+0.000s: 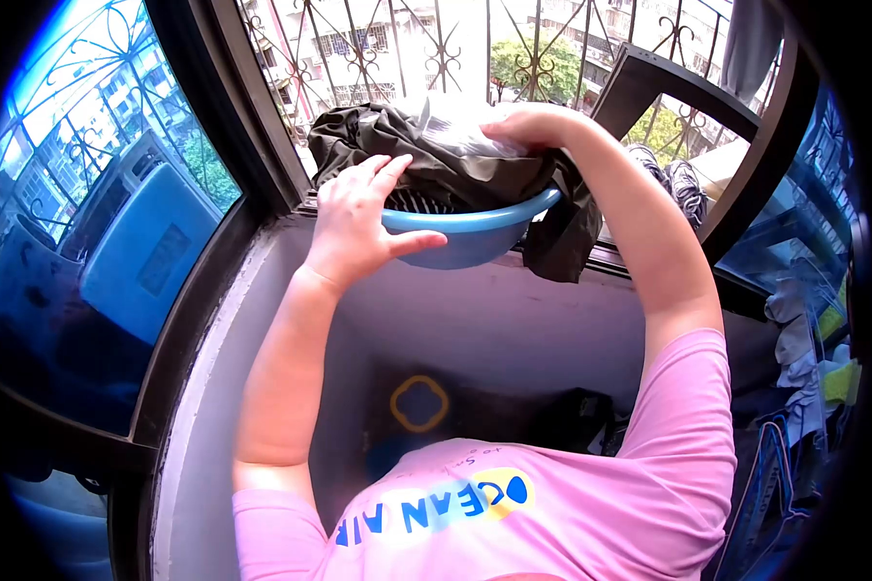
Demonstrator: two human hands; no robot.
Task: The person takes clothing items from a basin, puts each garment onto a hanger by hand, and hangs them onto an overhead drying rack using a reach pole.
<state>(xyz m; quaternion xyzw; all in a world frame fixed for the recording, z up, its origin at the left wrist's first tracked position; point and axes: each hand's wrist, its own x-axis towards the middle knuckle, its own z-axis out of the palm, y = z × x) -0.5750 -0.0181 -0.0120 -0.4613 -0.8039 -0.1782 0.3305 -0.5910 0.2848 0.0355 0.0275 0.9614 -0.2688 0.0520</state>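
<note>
A blue plastic basin (470, 225) rests at the window sill, heaped with dark, crumpled fabric (494, 179). One end of that fabric hangs over the basin's right side. My left hand (354, 218) is at the basin's left, fingers stretched out by the cloth and thumb extended in front of the basin wall. On top of the heap lies a clear plastic bag (446, 126). My right hand (528, 128) reaches over from the right and closes on the plastic, its fingertips partly hidden. Black-and-white striped material (417, 201) shows beneath the dark fabric.
Behind the basin stands a metal window grille (443, 58). Dark window frames (223, 97) flank the opening, with an open pane at right. Striped shoes (686, 189) sit beyond the sill. Hangers (770, 474) and cloths are at lower right. A yellow-rimmed object (420, 380) lies below.
</note>
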